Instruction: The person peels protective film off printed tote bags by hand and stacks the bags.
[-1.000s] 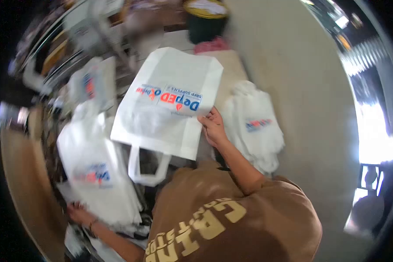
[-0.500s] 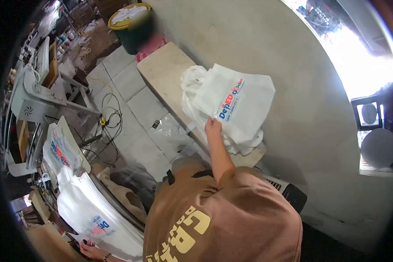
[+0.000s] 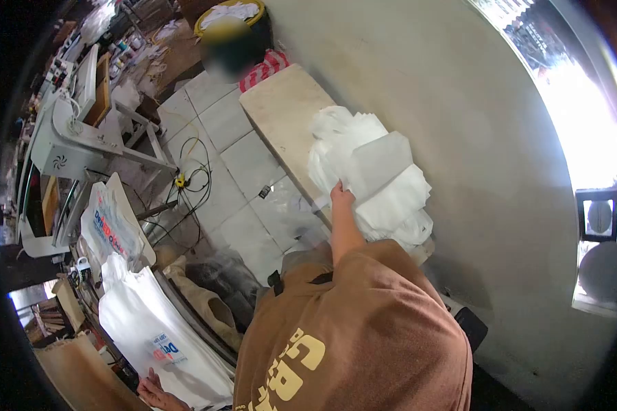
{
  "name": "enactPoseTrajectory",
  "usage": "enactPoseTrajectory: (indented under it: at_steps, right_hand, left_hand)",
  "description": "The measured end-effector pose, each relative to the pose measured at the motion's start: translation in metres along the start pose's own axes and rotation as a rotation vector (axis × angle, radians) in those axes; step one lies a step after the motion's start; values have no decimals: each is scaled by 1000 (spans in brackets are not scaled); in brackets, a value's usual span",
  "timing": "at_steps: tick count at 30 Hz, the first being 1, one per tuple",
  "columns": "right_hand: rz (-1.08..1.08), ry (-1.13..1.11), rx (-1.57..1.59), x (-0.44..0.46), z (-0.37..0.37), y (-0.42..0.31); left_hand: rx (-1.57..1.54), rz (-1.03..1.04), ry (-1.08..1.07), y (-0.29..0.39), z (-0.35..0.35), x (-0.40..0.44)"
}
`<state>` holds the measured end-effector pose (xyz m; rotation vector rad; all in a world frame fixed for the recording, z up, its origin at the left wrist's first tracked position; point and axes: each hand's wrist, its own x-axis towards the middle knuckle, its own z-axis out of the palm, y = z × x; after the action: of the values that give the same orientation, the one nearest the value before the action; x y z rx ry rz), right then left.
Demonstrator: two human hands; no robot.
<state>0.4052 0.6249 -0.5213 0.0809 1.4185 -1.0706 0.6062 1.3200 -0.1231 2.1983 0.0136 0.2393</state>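
My right hand [image 3: 341,194] pinches the near edge of a white bag [image 3: 382,162] above the spread pile of white bags [image 3: 391,205] on the bench. The side of this bag facing up shows no print. At the lower left, my left hand [image 3: 159,393] rests with its fingers apart beside a stack of white bags [image 3: 140,322] with blue and red print. Whether its fingertips touch the stack is hard to tell. Another printed bag [image 3: 110,226] lies flat on a pale board behind that stack.
The long bench [image 3: 281,103] runs along the wall [image 3: 473,171]. Black cables [image 3: 197,179] lie on the tiled floor [image 3: 236,161]. A grey machine [image 3: 65,154] stands at the left. A bin with a yellow rim [image 3: 236,44] is at the back.
The bag in my right hand has gone from above my lap to over the bench pile, and its print no longer shows. My left hand has stayed by the left stack, its fingers now apart.
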Motion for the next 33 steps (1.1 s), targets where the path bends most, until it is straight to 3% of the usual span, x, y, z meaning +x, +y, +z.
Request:
enactPoseTrajectory:
  at_steps: [2,6,8,9,11,12,14,15,17,18,19,21,22,27,29,31,33]
  right_hand:
    - [358,-2,977,-5,6,-3]
    - [598,29,750,-27,4,-15]
    - [771,-372,138,-7,-21,-7]
    - [764,-368,142,-15,-27,-13]
    - [525,-463,-244,-47,-28,-36]
    - [523,-459,-243,-66,-23,-51]
    - [363,-369,-411,-86,-23,-80]
    - [311,-336,-465,-85,-27,-91]
    - [592,-532,22,-77,-47,-114]
    - [710,-607,222,-84,-55,-127]
    - [705,-605,228,-78,-68,-126]
    - [617,-405,459,-60,-85,-119]
    - [669,-191,602,-59,-89,-120]
    - [584,-58,542,-27,-112,-101]
    - [-223,-333,-796,-6,-114,-100]
    - [-598,-364,-1299,-11,-109,-118]
    - [-862,-120,-1908,-33,-103,-115]
  left_hand:
    - [-20,136,-128,16,4,-7]
    - [-26,191,-128,68,31,-28]
    - [-26,232,-99,83,45,-30]
    - [-29,232,-108,97,51,-33]
    - [68,475,-272,130,68,-46]
    - [68,474,-276,145,83,-54]
    - [18,474,-550,177,117,-66]
    - [18,481,-556,183,132,-68]
    - [4,505,-684,188,170,-75]
    - [3,405,-738,194,186,-80]
    - [2,304,-789,197,200,-84]
    - [16,255,-868,176,227,-81]
    - [69,294,-885,166,242,-82]
    - [288,345,-940,130,305,-88]
    - [300,648,-910,98,321,-84]
    - [306,624,-920,55,340,-79]
    - [305,598,-920,36,350,-80]
